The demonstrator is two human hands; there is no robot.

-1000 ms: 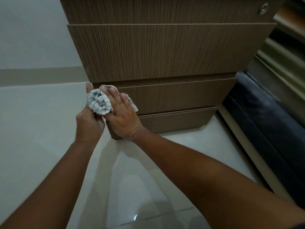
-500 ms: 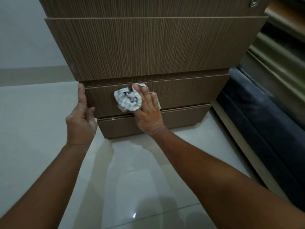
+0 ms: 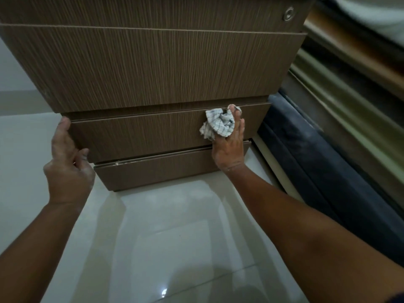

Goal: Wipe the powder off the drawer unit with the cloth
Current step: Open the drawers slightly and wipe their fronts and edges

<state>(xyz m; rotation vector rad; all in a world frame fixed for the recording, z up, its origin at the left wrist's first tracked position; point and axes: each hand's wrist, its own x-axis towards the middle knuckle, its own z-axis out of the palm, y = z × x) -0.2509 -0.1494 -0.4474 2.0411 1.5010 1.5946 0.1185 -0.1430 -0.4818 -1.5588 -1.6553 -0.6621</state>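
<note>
While your right hand (image 3: 228, 147) presses the bunched checked cloth (image 3: 218, 124) flat against the third drawer front (image 3: 142, 134), fingers splayed over it rather than gripping, your left hand (image 3: 65, 162) braces the left edge of that same drawer, fingers loosely apart, thumb tucked toward the front, holding nothing. Nearest you, the glossy pale floor (image 3: 164, 226) shows only reflections; can't tell if any powder fell there.

Cloth sits near the right end of the third drawer, just under its top edge. My read: that front's pass is nearly finished, as the face left of the cloth looks clean.

Left to do, as far as visible:
- small pale speck (image 3: 117, 163) on the lip between third and bottom drawer
- whitish dust on your left hand's skin, which may re-mark the wood
- faint pale scuff at the lower left corner of the big second drawer (image 3: 153, 66)

Bottom drawer (image 3: 166, 169) and top drawer with the round lock (image 3: 288, 13) look clean, but light is dim, so don't trust that. Top surface of the drawer unit (image 3: 175, 49) is out of view.
</note>
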